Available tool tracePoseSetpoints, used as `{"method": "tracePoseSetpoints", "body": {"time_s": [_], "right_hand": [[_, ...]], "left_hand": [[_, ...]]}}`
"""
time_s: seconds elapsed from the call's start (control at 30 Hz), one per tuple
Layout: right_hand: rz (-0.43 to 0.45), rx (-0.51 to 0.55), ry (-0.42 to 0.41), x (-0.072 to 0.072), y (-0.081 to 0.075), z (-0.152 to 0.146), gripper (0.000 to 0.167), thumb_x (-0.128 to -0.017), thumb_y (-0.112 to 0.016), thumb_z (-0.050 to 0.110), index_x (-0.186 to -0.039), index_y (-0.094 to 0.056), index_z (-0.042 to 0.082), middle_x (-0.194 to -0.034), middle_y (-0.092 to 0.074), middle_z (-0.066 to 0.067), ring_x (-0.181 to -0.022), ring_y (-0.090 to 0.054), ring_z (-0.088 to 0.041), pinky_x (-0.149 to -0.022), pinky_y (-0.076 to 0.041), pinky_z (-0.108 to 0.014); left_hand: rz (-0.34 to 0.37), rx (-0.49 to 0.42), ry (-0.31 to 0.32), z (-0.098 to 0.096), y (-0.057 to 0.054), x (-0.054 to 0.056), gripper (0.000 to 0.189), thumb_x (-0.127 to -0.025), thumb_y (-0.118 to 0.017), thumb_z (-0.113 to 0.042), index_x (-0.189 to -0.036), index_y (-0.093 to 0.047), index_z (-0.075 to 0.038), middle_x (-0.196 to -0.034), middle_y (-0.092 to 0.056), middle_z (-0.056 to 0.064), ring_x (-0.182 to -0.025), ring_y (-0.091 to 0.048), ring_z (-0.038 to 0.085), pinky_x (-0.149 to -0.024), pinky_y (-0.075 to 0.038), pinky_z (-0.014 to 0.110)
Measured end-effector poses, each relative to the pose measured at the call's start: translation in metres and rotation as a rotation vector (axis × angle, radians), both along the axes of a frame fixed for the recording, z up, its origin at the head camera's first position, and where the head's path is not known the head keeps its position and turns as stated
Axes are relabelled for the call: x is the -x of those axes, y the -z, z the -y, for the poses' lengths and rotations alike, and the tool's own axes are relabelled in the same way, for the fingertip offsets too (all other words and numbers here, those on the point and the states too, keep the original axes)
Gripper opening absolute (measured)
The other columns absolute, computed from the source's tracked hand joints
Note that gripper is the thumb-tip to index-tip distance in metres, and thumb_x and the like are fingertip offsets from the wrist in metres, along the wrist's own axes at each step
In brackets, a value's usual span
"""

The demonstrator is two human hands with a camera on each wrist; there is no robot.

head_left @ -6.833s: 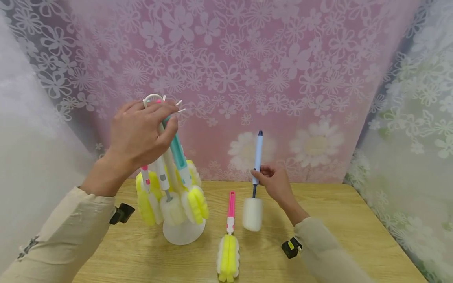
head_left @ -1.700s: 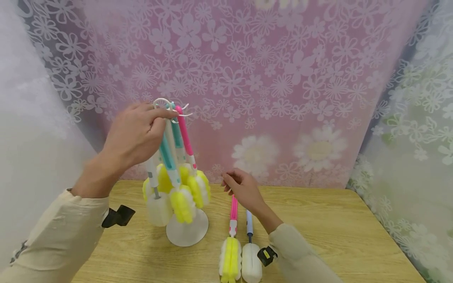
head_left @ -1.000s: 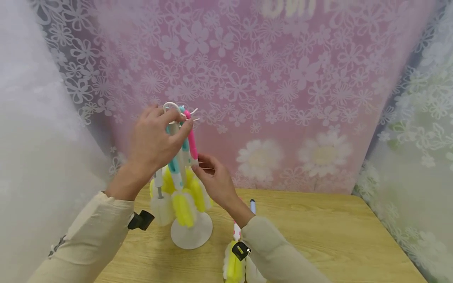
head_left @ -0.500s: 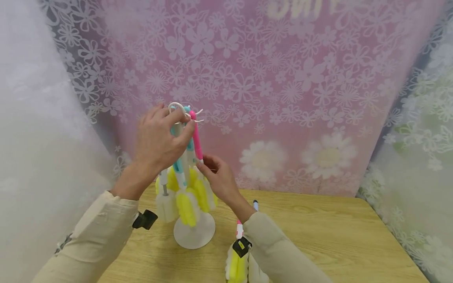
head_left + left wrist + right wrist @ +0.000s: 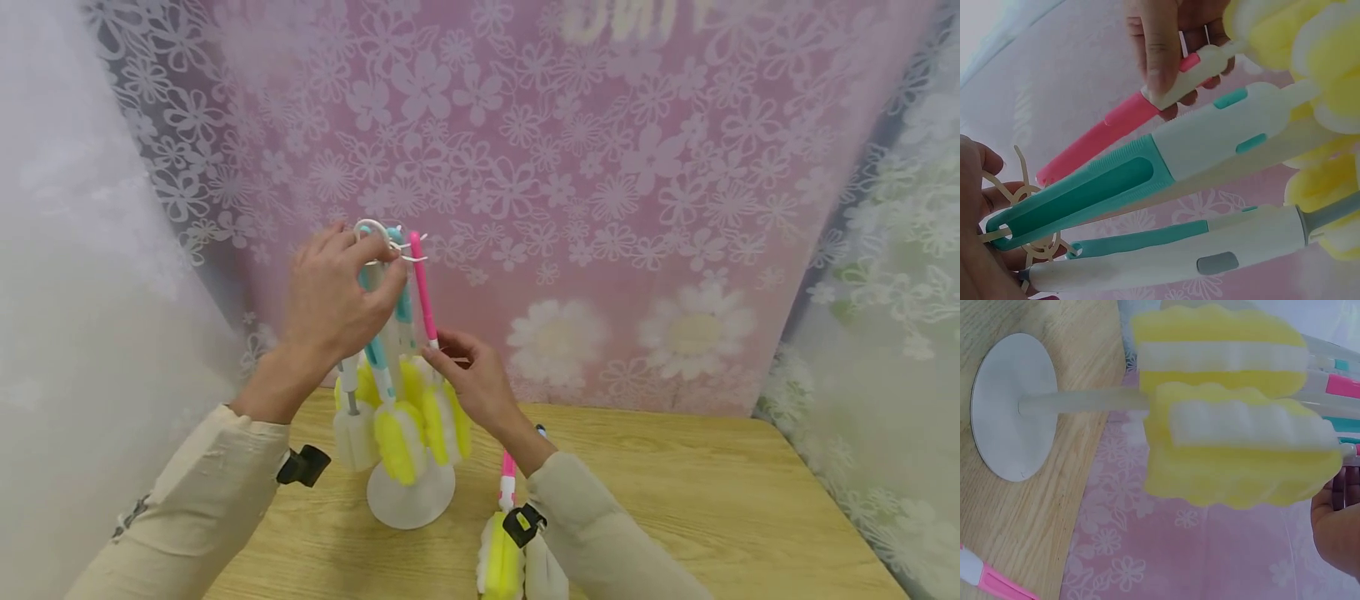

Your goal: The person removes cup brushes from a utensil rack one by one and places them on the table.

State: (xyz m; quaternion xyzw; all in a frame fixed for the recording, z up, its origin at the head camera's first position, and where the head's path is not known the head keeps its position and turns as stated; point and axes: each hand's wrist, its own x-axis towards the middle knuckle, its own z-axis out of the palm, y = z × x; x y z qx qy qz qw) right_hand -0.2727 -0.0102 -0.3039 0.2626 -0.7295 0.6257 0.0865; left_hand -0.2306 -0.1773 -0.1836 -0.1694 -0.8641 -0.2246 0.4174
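My left hand (image 5: 337, 292) grips the top of a white brush stand (image 5: 411, 498), with fingers and thumb around its ring and hooks. On the right side of the stand, my right hand (image 5: 480, 383) pinches a pink-handled sponge brush (image 5: 423, 292) by the white lower part of its handle. The pink top end is at the tips of the hooks, tilted slightly outward. Teal-handled brushes (image 5: 1085, 194) and a white-handled brush with a grey button (image 5: 1147, 269) hang around the post, their yellow-and-white sponge heads (image 5: 1241, 425) down.
On the wooden table (image 5: 675, 500) lie another pink-handled sponge brush (image 5: 501, 554) and a blue-handled brush with a white sponge (image 5: 546, 571), side by side, partly covered by my right forearm. A pink floral curtain (image 5: 525, 167) hangs behind the table.
The blue-handled brush was laid beside the pink one on the table. The stand's brushes turned around. My right hand took hold of the hanging pink brush, whose top has since shifted outward along the hooks.
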Motion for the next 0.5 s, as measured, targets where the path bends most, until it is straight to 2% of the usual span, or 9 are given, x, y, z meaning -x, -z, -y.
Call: {"method": "tracePoseSetpoints", "body": {"time_s": [0.2,0.33,0.5], "right_hand": [[-0.047,0.011,0.042,0.002,-0.006,-0.013,0.034,-0.090,-0.066,0.025,-0.120,-0.065,0.010,-0.103,-0.066,-0.003,-0.096,-0.061,-0.020,-0.083,-0.051,-0.035],[-0.020,0.025,0.054,0.002,-0.006,-0.023,0.034,-0.089,-0.068,0.029,-0.119,-0.066,0.011,-0.104,-0.066,-0.001,-0.096,-0.061,-0.018,-0.083,-0.051,-0.035],[-0.004,0.042,0.064,0.003,-0.005,-0.040,0.039,-0.088,-0.068,0.034,-0.119,-0.064,0.011,-0.107,-0.065,-0.002,-0.098,-0.060,-0.017,-0.086,-0.050,-0.034]], "left_hand": [[0.032,-0.015,0.015,0.001,-0.001,-0.001,0.025,-0.091,-0.052,-0.030,-0.092,-0.070,-0.011,-0.113,-0.065,0.011,-0.132,-0.037,0.037,-0.108,-0.020,0.056],[0.070,-0.026,0.025,0.001,-0.002,-0.003,0.027,-0.092,-0.051,-0.029,-0.095,-0.071,-0.011,-0.119,-0.064,0.011,-0.134,-0.034,0.037,-0.110,-0.015,0.055],[0.069,-0.023,0.022,0.003,-0.004,-0.008,0.026,-0.092,-0.051,-0.026,-0.093,-0.072,-0.010,-0.113,-0.066,0.010,-0.133,-0.035,0.037,-0.111,-0.011,0.054]]}}
